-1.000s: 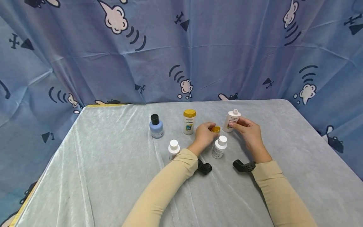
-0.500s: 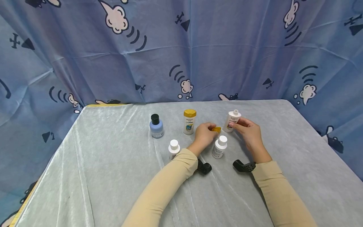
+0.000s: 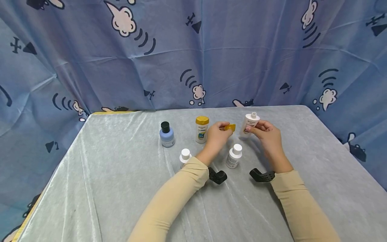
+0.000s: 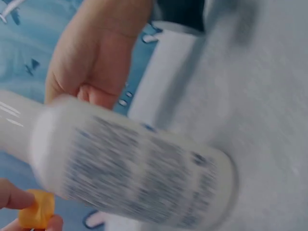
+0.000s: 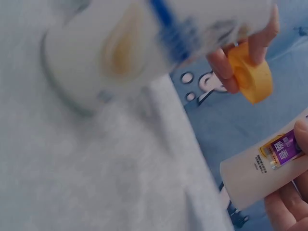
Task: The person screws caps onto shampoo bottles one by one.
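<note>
My left hand (image 3: 217, 136) pinches a yellow bottle cap (image 3: 230, 127), its hollow underside partly showing in the right wrist view (image 5: 252, 74). To its right, my right hand (image 3: 269, 137) holds an uncapped white lotion bottle (image 3: 250, 123) between thumb and fingers. The bottle stands nearly upright, tilted slightly right, with its narrow neck bare. A purple label (image 5: 284, 148) shows on it in the right wrist view. Cap and bottle are apart, at similar height. Nearer to me, between the forearms, stands a white-capped bottle (image 3: 234, 157), large and blurred in both wrist views.
A yellow-capped bottle (image 3: 202, 130) stands just left of my left hand. Farther left is a blue bottle with a black cap (image 3: 167, 135). My left sleeve partly hides another white-capped bottle (image 3: 185, 156). A patterned blue curtain (image 3: 169, 53) hangs behind the cloth-covered table (image 3: 115, 174).
Both hands have moved a little farther away from me, carrying the yellow cap and the uncapped bottle. The cap has also turned in my left fingers. The other bottles stay put.
</note>
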The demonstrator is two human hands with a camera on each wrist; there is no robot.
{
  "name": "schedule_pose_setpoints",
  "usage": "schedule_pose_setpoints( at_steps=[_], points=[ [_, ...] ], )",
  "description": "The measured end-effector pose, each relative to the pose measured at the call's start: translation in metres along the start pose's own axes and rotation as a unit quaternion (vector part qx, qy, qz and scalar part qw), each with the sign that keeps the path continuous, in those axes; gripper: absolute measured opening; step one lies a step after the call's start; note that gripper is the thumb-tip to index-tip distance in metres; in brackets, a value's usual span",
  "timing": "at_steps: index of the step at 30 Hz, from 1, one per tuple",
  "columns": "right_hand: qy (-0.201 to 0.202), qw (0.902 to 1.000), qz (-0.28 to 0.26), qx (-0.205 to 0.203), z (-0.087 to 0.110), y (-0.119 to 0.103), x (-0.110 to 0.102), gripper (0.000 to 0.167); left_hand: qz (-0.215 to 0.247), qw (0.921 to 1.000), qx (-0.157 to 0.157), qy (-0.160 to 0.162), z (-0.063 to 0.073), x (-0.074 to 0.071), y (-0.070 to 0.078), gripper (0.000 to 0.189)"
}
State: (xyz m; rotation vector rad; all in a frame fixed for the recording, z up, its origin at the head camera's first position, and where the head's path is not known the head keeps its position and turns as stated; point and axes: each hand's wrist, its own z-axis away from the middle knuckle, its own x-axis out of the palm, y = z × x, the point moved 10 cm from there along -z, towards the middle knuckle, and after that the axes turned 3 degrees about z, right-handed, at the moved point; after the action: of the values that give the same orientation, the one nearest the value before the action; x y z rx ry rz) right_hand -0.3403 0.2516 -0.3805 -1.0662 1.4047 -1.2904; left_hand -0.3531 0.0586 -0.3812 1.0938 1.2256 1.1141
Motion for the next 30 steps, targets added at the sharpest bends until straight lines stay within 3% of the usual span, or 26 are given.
schedule_pose_setpoints(
  at_steps=[7, 13, 19, 23, 30],
  points=[
    [0.001, 0.9999, 0.009, -0.012, 0.009, -0.028, 0.005, 0.021, 0.070, 0.9974, 0.016, 0.003, 0.010, -0.011, 0.033, 0.031],
    [0.007, 0.9985, 0.040, -0.037, 0.019, -0.049, 0.008, 0.023, 0.123, 0.9923, 0.010, -0.003, 0.015, -0.023, 0.048, 0.030],
    [0.003, 0.9965, 0.045, -0.070, 0.032, -0.068, 0.014, 0.025, 0.135, 0.9903, 0.021, -0.023, 0.023, -0.038, 0.058, 0.031],
    [-0.024, 0.9945, 0.032, -0.096, 0.041, -0.080, 0.023, 0.025, 0.123, 0.9913, 0.028, -0.038, 0.027, -0.050, 0.064, 0.032],
    [-0.070, 0.9893, 0.059, -0.113, 0.053, -0.091, 0.041, 0.026, 0.103, 0.9929, 0.024, -0.055, 0.033, -0.073, 0.063, 0.040]
  ],
)
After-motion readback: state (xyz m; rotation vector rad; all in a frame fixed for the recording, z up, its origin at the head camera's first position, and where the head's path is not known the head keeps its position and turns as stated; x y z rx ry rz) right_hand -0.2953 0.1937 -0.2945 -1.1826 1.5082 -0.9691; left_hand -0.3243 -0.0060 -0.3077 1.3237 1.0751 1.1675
